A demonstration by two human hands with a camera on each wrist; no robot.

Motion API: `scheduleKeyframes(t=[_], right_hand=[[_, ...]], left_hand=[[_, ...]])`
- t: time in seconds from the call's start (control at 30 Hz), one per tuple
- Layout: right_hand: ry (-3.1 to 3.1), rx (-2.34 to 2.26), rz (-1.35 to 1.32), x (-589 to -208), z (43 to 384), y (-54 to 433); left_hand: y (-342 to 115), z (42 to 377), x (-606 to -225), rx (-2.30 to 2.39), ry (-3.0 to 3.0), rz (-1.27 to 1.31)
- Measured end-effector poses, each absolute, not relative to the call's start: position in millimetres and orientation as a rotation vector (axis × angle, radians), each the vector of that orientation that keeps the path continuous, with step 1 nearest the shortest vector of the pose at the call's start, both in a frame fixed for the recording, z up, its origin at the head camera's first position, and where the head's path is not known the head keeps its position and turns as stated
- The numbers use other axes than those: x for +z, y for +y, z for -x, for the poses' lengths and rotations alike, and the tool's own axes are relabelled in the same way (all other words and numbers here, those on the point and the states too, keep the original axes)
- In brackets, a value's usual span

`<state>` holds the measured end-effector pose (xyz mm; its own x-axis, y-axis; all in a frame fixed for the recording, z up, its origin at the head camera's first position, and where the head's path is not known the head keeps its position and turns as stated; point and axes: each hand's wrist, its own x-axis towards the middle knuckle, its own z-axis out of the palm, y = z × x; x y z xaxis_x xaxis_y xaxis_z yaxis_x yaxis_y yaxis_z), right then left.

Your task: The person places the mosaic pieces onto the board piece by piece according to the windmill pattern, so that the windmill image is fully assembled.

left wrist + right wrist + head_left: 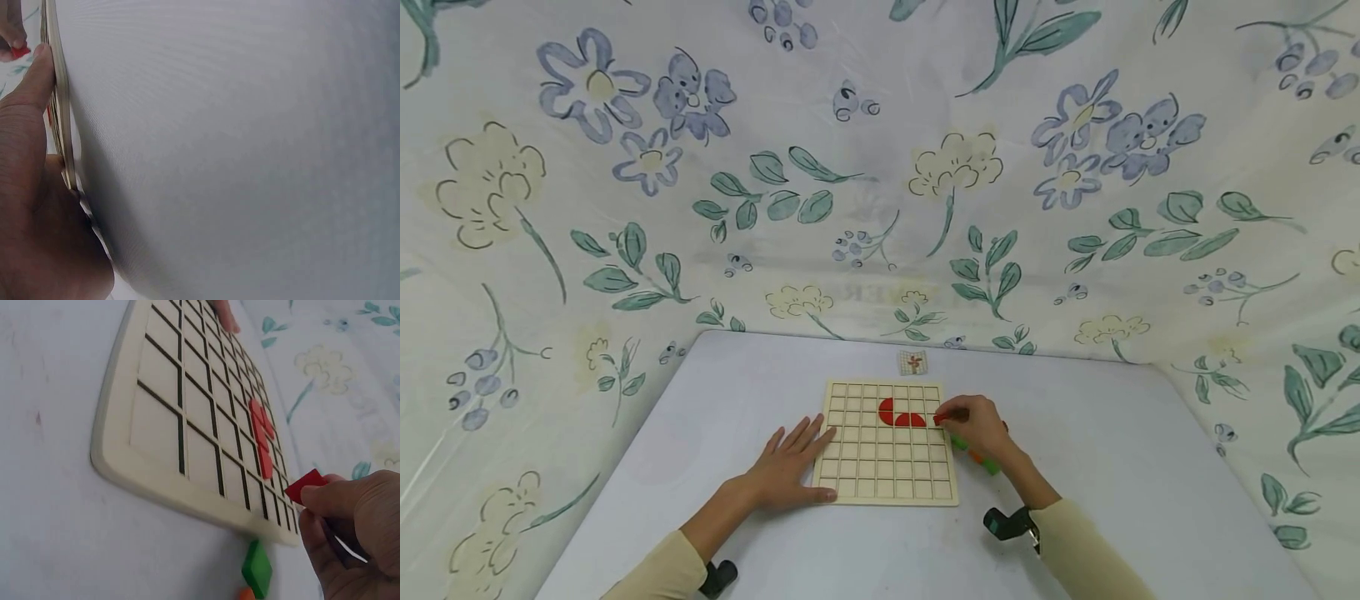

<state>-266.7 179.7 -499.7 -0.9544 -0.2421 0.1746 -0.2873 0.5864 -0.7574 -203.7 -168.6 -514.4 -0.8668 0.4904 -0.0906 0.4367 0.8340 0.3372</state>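
A square wooden grid board (887, 468) lies on the table. My left hand (786, 471) rests on its left edge with fingers spread and thumb at the near corner. Over the board's right edge, my right hand (976, 425) pinches a small red tile (305, 485) between thumb and fingers. One corner of that tile points toward the grid in the right wrist view. Red pieces with curved edges sit in the grid cells: a half-round one (887, 411) and, lower to its right, a dome shape (910, 420).
Beside the board's right edge, partly under my right hand, lie a green tile (256, 570) and an orange one (245, 594). A small patterned card (913, 362) lies beyond the far edge. Flowered cloth (880, 208) hangs behind the white table (700, 433).
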Motion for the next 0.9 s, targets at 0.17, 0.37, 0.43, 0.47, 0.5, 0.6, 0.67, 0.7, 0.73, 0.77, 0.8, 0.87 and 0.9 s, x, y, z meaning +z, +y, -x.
scheduleKeyframes(t=[0.17, 0.37, 0.43, 0.47, 0.5, 0.6, 0.67, 0.7, 0.73, 0.77, 0.8, 0.87, 0.9], right_hand=[[-2.745, 1.371, -0.507, -503, 264, 165], [-2.767, 1.415, -0.542, -503, 262, 145], [-2.765, 1.413, -0.557, -503, 263, 139], [-2.762, 1.404, -0.565, -503, 263, 136], [-2.758, 1.39, -0.575, -504, 264, 133], [-2.762, 1.35, -0.582, -507, 266, 125], [-2.763, 1.329, -0.59, -510, 267, 120], [-2.763, 1.32, -0.595, -510, 267, 118], [-2.761, 1.31, -0.6, -511, 268, 116], [-2.76, 1.298, -0.603, -512, 268, 115], [-2.76, 1.279, -0.61, -512, 268, 113], [-2.772, 1.241, -0.602, -511, 268, 110], [-2.779, 1.219, -0.597, -510, 267, 109]], left_hand=[[-169, 204, -515, 0.454, 2.842, -0.722], [-169, 204, -514, 0.446, 2.842, -0.726], [-169, 205, -514, 0.458, 2.839, -0.729], [-169, 205, -514, 0.456, 2.84, -0.731], [-169, 205, -514, 0.465, 2.839, -0.733], [-169, 205, -514, 0.455, 2.838, -0.726], [-169, 205, -514, 0.453, 2.836, -0.722], [-169, 205, -514, 0.458, 2.833, -0.721], [-169, 205, -514, 0.451, 2.83, -0.716], [-169, 205, -514, 0.453, 2.83, -0.716], [-168, 205, -514, 0.452, 2.828, -0.714], [-168, 205, -515, 0.459, 2.827, -0.707], [-168, 205, -514, 0.465, 2.828, -0.707]])
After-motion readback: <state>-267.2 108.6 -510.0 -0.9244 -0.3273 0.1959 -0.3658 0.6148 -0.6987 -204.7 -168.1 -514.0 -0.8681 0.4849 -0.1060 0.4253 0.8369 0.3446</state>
